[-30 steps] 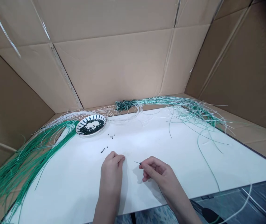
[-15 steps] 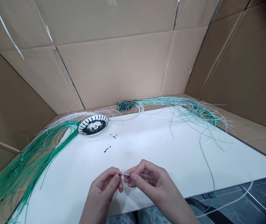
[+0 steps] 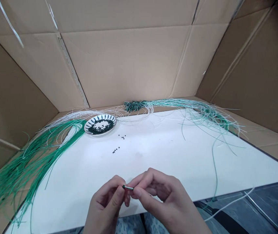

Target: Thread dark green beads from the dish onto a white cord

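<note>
My left hand [image 3: 106, 204] and my right hand [image 3: 159, 201] meet low in the view, just above the near edge of a white board [image 3: 153, 156]. Between their fingertips is a short silvery-green tube [image 3: 128, 188] with a dark bead at its left end. Both hands pinch it, and the fingers hide part of it. Farther up the board lie two small groups of dark beads [image 3: 116, 149] [image 3: 122, 137], apart from both hands. Behind them, a round white plate with a dark pattern [image 3: 112, 123] holds a heap of the same beads.
Long green strands [image 3: 38, 159] sweep across the left side and over the board's edge. White strands [image 3: 80, 114] and a tangled green bundle [image 3: 134, 105] lie along the back. Pale green strands [image 3: 209, 113] trail at the right. Cardboard walls [image 3: 129, 61] surround the board.
My hands have moved from apart to together, and both now pinch the piece. Earlier, only my right hand held a thin pin-like piece. The view has tilted slightly.
</note>
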### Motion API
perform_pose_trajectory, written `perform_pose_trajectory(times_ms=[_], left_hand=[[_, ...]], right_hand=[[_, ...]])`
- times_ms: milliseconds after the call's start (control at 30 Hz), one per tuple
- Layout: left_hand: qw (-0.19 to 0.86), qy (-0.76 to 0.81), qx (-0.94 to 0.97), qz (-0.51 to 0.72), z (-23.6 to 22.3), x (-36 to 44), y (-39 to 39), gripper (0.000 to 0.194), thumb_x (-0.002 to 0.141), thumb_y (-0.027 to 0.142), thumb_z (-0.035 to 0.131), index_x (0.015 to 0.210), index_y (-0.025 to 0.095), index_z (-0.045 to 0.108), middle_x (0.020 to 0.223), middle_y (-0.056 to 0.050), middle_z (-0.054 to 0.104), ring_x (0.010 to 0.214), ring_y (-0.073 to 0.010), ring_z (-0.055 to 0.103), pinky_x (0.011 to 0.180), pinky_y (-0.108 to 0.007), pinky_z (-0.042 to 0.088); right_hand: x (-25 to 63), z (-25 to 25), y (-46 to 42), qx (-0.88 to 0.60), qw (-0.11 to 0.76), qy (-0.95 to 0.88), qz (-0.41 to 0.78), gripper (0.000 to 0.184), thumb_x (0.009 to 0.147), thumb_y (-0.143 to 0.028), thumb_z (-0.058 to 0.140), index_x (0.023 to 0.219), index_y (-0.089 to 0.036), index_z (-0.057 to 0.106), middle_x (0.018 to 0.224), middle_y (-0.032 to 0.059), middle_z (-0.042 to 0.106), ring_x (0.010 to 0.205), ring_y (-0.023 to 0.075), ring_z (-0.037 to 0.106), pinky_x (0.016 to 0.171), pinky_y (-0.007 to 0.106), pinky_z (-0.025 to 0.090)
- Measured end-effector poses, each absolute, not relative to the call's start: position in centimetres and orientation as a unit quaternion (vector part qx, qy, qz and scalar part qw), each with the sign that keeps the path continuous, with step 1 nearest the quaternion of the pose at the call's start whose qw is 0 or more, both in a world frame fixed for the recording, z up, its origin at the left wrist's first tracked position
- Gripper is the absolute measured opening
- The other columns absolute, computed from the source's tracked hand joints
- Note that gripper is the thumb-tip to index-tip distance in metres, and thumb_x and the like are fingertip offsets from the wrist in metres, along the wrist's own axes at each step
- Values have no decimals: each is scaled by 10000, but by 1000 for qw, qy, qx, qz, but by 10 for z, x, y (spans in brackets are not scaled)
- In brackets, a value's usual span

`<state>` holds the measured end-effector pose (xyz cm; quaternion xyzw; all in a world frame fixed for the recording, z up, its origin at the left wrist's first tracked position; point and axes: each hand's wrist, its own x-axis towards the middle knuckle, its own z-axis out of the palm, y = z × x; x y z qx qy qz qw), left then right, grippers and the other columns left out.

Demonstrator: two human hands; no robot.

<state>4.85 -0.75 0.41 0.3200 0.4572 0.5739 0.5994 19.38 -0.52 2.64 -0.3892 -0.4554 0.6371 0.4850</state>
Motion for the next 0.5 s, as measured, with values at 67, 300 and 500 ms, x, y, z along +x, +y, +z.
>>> perform_pose_trajectory(times_ms=[67,300,500], left_hand=[[596,460,319,576,4,47,-9,372,625,515,919,557,196,740,580,39,514,589,-122,448,611,-244,374],[612,443,297,584,8,42,-11,377,593,505,939,537,194,734,583,40,528,559,-105,466,584,-230,387],[641,426,268,580,11,42,-15,415,597,511,936,513,182,697,575,43,525,554,-98,469,561,-213,372]], right_hand=[[192,28,-6,-392,485,-455,636,238,846,-369,782,728,-185,687,889,70,799,810,199,749,800,309,586],[187,33,-9,-390,484,-450,641,174,838,-272,775,710,-192,688,892,62,814,823,195,762,808,293,589],[186,33,-13,-380,499,-440,642,166,827,-237,789,700,-197,690,877,44,818,789,181,756,804,285,597]])
